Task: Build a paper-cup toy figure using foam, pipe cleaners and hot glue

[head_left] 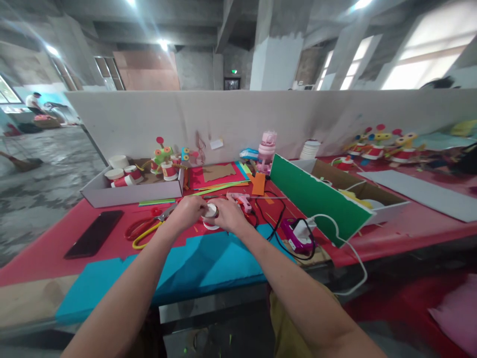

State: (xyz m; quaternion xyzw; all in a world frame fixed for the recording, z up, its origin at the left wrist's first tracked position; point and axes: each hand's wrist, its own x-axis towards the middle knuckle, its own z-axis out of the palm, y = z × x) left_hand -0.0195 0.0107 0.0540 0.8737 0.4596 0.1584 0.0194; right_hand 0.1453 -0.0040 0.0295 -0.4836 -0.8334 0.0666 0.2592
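Note:
Between my two hands, a small white paper cup (210, 211) stands on the table, its white rim low against the red cover. My left hand (191, 211) closes on the cup's left side with fingers bent in. From the other side, my right hand (230, 215) curls round it, and the fingers partly hide the cup. A pink glue gun (243, 201) lies just beyond my right hand. Left of my left hand are scissors (162, 217) and yellow and red handles (143, 231). Blue cloth or paper (208, 258) covers the table edge under my forearms.
A black phone (95, 233) lies left. Behind it, a tray (137, 195) holds cups and toy figures. A purple power strip (298, 236) with cables sits right, before a green-sided box (316, 199). Coloured paper (219, 172) and a pink bottle (267, 149) stand near the partition (231, 119).

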